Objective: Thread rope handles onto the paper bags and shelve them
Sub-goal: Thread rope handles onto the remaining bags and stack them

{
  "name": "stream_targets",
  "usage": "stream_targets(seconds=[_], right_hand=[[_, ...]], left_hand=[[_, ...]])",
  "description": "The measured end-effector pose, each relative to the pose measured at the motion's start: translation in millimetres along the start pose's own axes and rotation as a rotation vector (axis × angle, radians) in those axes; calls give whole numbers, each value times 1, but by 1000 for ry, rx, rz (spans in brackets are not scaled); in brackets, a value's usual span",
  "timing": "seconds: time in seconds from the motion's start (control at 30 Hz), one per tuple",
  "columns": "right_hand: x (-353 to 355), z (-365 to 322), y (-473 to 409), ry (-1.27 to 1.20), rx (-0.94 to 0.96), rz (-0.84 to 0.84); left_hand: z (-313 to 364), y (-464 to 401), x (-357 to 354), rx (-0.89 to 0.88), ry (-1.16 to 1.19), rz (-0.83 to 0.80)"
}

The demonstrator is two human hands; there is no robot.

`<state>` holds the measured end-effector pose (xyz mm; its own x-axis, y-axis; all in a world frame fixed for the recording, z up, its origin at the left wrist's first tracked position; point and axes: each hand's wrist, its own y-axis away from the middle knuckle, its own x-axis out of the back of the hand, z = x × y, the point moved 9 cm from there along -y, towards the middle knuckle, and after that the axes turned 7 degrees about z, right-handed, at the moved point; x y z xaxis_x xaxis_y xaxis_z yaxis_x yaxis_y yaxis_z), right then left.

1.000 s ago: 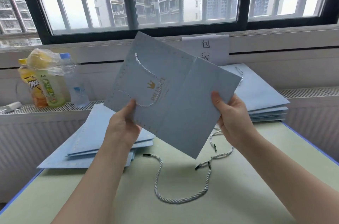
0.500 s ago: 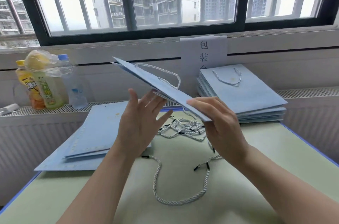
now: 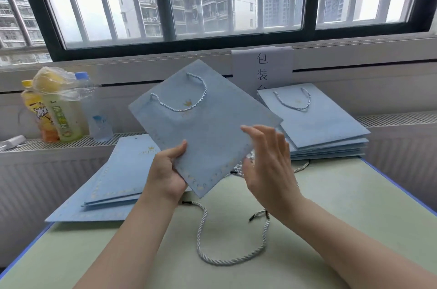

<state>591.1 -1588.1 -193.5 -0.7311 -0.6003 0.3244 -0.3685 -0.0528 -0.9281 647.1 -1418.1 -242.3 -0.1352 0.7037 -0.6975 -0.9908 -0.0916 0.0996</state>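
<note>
A flat light-blue paper bag [image 3: 208, 130] with a twisted white rope handle [image 3: 189, 97] is held tilted above the table. My left hand [image 3: 166, 173] grips its lower left corner, thumb on top. My right hand [image 3: 269, 165] is just off the bag's right edge, fingers straight, holding nothing. A loose rope handle [image 3: 227, 258] lies curved on the table below the hands. More ropes [image 3: 246, 165] lie in a heap behind my right hand, mostly hidden.
A stack of bags with handles [image 3: 314, 123] sits at the back right. Flat bags without handles [image 3: 118, 180] lie at the left. Drink bottles [image 3: 61, 109] stand on the radiator ledge. A paper sign [image 3: 262, 68] leans under the window. The green table [image 3: 331, 229] has blue edges.
The bag has turned from edge-on to face-up. My left hand went from open under it to gripping its corner, and my right hand let go of it.
</note>
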Motion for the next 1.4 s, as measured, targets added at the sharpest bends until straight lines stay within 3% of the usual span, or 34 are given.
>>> stream_targets(seconds=[0.1, 0.17, 0.27, 0.4, 0.6, 0.77, 0.87, 1.03, 1.3, 1.4], right_hand=[[3, 32, 0, -352, -466, 61], [-21, 38, 7, -608, -752, -201], [-47, 18, 27, -869, -918, -599], [-56, 6, 40, -1151, -1049, -651], [-57, 11, 42, -1334, -1215, -530], [-42, 36, 26, -1335, -1244, -184], [-24, 59, 17, -1176, -1218, -17], [10, 107, 5, -801, -1159, 194], [10, 181, 43, -672, -1521, 237], [7, 192, 53, -680, -1577, 228]], left_hand=[[4, -5, 9, -10, 99, 54], [6, -4, 10, -30, 98, 69], [2, -2, 5, -32, 21, 42], [-1, 8, -12, -59, -131, -95], [-4, 20, -36, -46, -201, -313], [-18, 11, -35, -78, -401, -266], [-24, 5, -27, -103, -576, -193], [-41, 8, -24, -105, -853, -215], [-50, 10, -26, -136, -1006, -226], [-52, 10, -25, -127, -1036, -235]])
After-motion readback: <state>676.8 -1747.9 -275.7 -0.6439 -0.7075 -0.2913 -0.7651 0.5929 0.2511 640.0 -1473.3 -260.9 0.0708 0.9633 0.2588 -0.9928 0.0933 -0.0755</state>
